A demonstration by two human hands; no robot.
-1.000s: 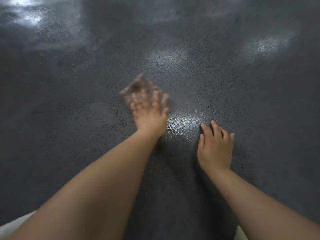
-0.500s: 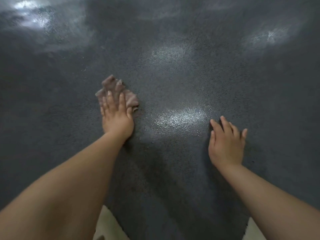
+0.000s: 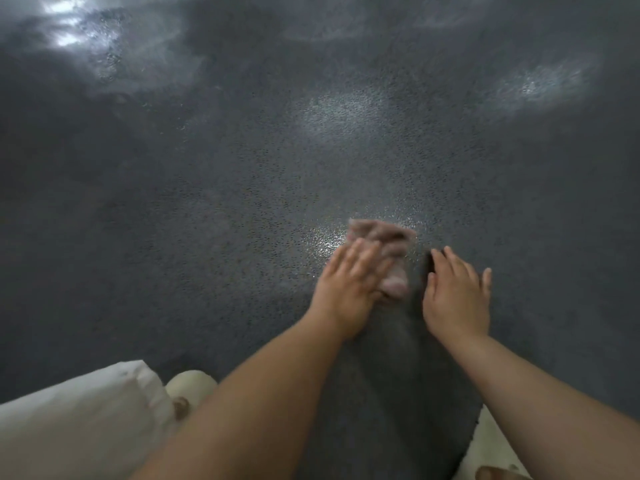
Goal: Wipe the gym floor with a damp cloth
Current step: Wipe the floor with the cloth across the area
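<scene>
My left hand (image 3: 349,289) lies flat, fingers straight, pressing the cloth (image 3: 384,252) on the dark floor (image 3: 207,202). The cloth is pinkish, bunched and blurry. My right hand (image 3: 457,296) rests flat just beside it.

The floor (image 3: 207,202) is dark charcoal grey with a fine speckled grain and pale, whitish glossy patches, the cloth (image 3: 384,244) is a dusty pinkish brown, and the garment (image 3: 76,420) at lower left is off-white.
</scene>
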